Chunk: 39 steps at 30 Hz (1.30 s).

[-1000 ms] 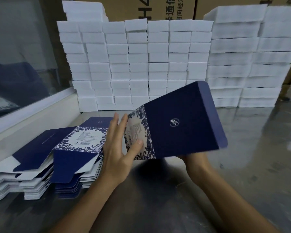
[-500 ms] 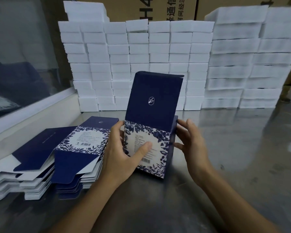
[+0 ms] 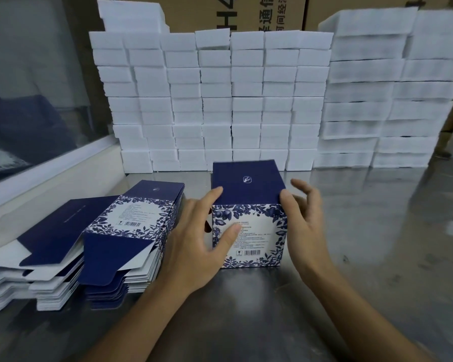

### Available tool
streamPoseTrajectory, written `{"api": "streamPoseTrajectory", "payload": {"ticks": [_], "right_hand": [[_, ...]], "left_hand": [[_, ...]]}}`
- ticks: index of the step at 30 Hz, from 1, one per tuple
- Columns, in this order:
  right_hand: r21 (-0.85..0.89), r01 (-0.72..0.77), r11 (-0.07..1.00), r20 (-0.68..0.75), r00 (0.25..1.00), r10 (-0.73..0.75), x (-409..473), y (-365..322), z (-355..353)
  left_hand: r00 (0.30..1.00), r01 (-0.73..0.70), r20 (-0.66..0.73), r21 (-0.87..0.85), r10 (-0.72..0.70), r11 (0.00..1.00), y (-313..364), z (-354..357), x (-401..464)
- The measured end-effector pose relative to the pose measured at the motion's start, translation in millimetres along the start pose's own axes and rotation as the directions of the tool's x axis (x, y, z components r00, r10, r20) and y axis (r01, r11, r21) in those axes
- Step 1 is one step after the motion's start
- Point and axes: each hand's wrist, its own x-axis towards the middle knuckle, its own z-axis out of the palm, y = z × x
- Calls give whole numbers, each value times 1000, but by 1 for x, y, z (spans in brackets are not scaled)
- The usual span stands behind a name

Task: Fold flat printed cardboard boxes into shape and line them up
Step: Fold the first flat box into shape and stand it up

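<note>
On the grey, glossy metal tabletop [image 3: 377, 244], just in front of the person, stands the navy-and-white printed cardboard box [image 3: 249, 215], now squared up with its dark blue lid panel folded down flat over the top; half a second ago that same panel stood upright like a raised flap, and a second ago the carton was held in the air, only part-opened; so the forming of this one looks all but done, and what remains, by my reading, is to seat the lid fully and slide the box into its place in a row, though no row of finished boxes is in view.

The left hand [image 3: 194, 246] keeps a spread grip on the box, thumb pressed on the white floral front, fingers up along the left edge with the forefinger tip at the lid's corner; the right hand [image 3: 306, 220] has its thumb on the lid's right front corner, the other fingers loose and apart from the box, pinching nothing.

The box itself: plain navy top with a small white emblem; front face white with blue leaf and fruit print, fine text and a barcode near the bottom; edges crisp, sitting upright.

Just left of it lies the stack of flat unfolded blue-and-white carton blanks [image 3: 94, 246]; behind, a wall of stacked white foam blocks [image 3: 220, 100].
</note>
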Motion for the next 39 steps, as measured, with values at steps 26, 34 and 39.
{"api": "streamPoseTrajectory", "payload": {"ticks": [26,34,39], "right_hand": [[-738,571,360,292,751,-592,-18,0,19],[-603,504,618,204,847,-492,-9,13,7],[-568,480,668,183,866,-466,-6,10,9]], "left_hand": [[989,-89,-119,28,91,996,22,6,2],[993,-10,-115,63,17,998,16,3,3],[995,1,-95,76,6,997,16,4,1]]}}
